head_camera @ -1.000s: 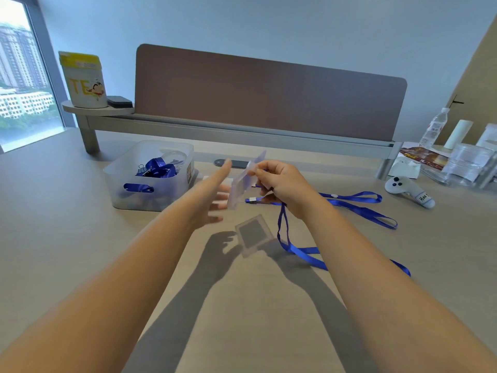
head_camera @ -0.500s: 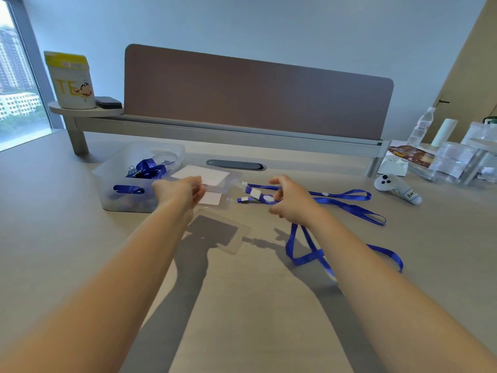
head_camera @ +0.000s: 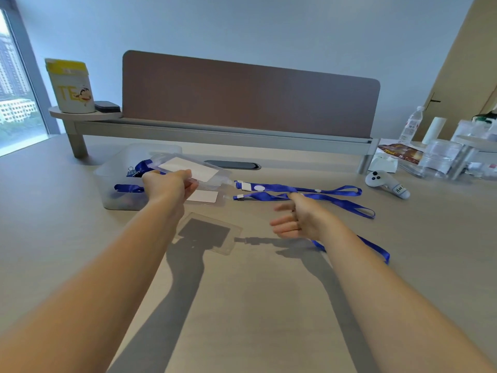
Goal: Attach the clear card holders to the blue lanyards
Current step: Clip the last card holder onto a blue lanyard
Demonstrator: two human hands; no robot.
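Observation:
My left hand (head_camera: pixel 169 185) holds a clear card holder (head_camera: pixel 193 169) with a white card in it, lifted above the desk next to the clear bin. Its right end joins the clip of a blue lanyard (head_camera: pixel 295 189) stretched out to the right. Below it on the desk lies a second holder (head_camera: pixel 204 196) with a white card, beside the clip of another blue lanyard (head_camera: pixel 336 201). An empty clear holder (head_camera: pixel 212 232) lies nearer me, in my arm's shadow. My right hand (head_camera: pixel 295 219) hovers with relaxed fingers over the lanyards and holds nothing.
A clear plastic bin (head_camera: pixel 113 181) at the left holds blue lanyards and black binder clips. A white controller (head_camera: pixel 384 183) lies at the right, with bottles and clear containers (head_camera: pixel 441 157) behind it. A brown desk divider (head_camera: pixel 247 95) runs along the back.
My left hand has lifted the card holder off the desk and raised it, with its lanyard attached. My right hand let go of the lanyard clip, drew back toward me and opened.

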